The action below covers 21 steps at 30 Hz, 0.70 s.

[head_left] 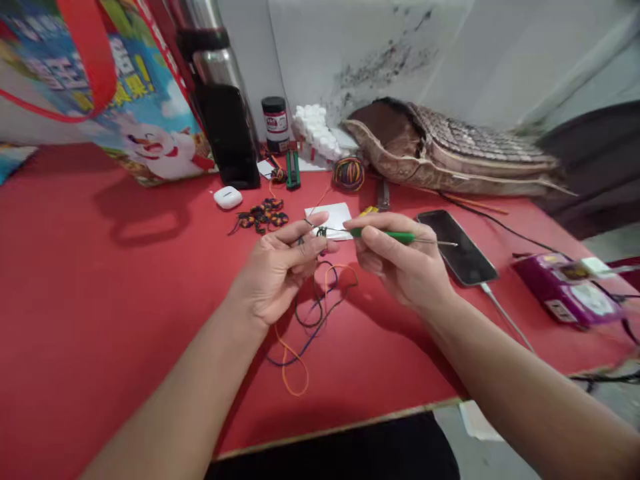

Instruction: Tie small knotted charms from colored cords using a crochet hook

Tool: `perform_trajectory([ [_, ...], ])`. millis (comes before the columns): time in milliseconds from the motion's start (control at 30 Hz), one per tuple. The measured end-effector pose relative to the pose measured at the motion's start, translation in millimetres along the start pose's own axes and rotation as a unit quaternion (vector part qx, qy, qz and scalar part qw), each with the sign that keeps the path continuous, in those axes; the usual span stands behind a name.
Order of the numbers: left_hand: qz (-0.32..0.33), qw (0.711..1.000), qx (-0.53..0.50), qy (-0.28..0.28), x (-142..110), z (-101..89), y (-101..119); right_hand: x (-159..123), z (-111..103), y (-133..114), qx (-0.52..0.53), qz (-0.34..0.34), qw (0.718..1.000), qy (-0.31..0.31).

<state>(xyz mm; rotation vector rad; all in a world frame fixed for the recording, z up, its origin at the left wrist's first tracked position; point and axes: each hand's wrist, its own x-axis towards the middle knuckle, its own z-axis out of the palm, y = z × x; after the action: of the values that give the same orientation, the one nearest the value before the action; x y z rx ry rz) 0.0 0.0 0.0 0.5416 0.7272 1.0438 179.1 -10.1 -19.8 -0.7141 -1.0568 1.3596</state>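
Head view: right hand [400, 257] grips green-handled hook [387, 235] lengthwise left-right, tip left; left hand [290, 263] pinches dark cord piece [321, 232].

Red table [150, 347]: moderately bright, diffuse light, apparently from above
Shopping bag [165, 127]: its handle casts a soft-edged shadow on the tabletop; printed lettering smeared
Right forearm [505, 360]: broad, soft shadow beside it
Steel bottle [217, 67]: pale highlights on the metal
Purple box [565, 287]: whitish glare on its glossy top
Green-handled hook [395, 235]: outline readable, fine detail soft
Knotted yarn [321, 232]: stitches too blurred to separate
Frame edges: wide-angle stretching, softer toward the corners
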Motion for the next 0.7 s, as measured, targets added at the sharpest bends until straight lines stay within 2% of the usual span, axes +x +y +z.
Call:
perform_trajectory([
  [400, -0.003, 0.999, 0.027, -0.021, 3, -7.0, 6, 3, -4, -5, -0.038, -0.011, 0.999, 0.015],
  [700, 0.002, 0.999, 0.038, -0.031, 3, -10.9, 12, 0, -10, -7, -0.092, -0.049, 0.995, -0.008],
])
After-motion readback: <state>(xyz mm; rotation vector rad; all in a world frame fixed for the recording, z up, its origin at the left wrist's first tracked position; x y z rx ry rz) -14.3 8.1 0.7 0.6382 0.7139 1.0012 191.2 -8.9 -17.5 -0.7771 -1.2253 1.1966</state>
